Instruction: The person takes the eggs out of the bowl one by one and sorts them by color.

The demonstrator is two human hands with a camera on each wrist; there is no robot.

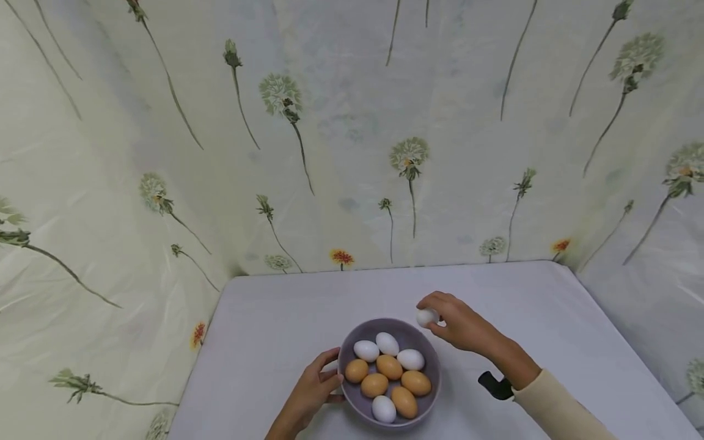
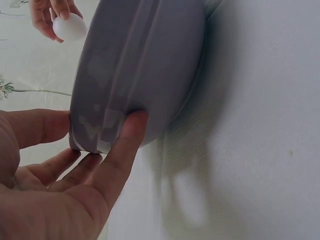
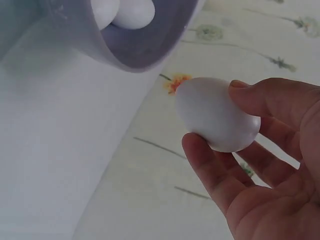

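A round purple-grey bowl (image 1: 392, 426) stands on the table and contains several white and brown eggs (image 1: 389, 367). My left hand (image 1: 313, 391) holds the bowl's left side, its fingertips (image 2: 134, 125) against the rim and outer wall. Above the bowl's back right edge, my right hand (image 1: 464, 324) pinches a white egg (image 3: 215, 112) between thumb and fingers. That egg is in the air, apart from the bowl. In the left wrist view the same white egg (image 2: 70, 27) shows beyond the rim.
A white cloth (image 1: 275, 324) covers the table. Flower-printed sheeting (image 1: 352, 153) hangs behind the table and along both sides. A black band (image 1: 495, 386) is on my right wrist, just before a cream sleeve (image 1: 555, 406).
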